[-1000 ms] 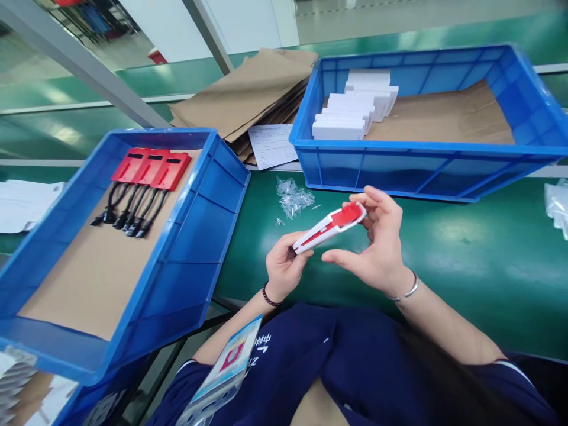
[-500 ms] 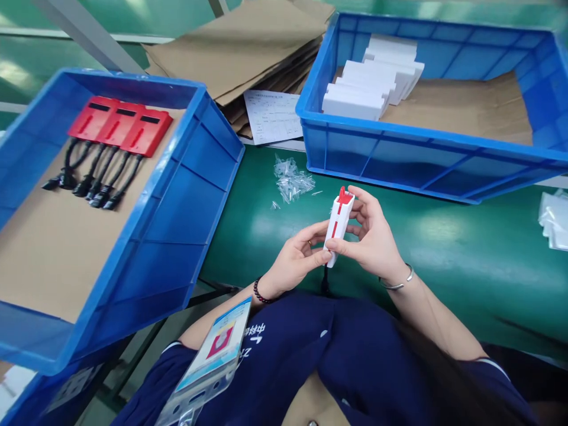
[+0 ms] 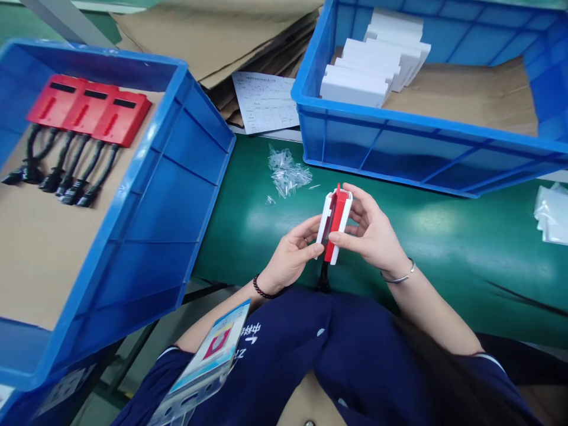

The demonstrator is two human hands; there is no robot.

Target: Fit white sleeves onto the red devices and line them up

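My left hand (image 3: 290, 257) is closed on a white plastic cover half (image 3: 324, 220), thumb on its near end. A red plastic case (image 3: 338, 222) stands tilted in the other white half, which my right hand (image 3: 375, 234) grips with its thumb across the near part. A gap shows between the left cover half and the red case. From the case's lower end a black cable (image 3: 323, 277) hangs toward my body. Just beyond my hands, a pile of small clear plastic pieces (image 3: 286, 174) lies on the green table (image 3: 426, 236).
The blue bin (image 3: 199, 148) at left holds three red cases (image 3: 91, 109) with black cables. Another blue bin (image 3: 381, 133) at the back right holds several white boxes (image 3: 355, 86). Brown paper sheets (image 3: 213, 35) and a printed form (image 3: 264, 103) lie between them. Clear bags (image 3: 552, 213) sit far right.
The white cover around the red case has come apart into two halves, the left one drawn aside by my left hand. The view has shifted slightly.
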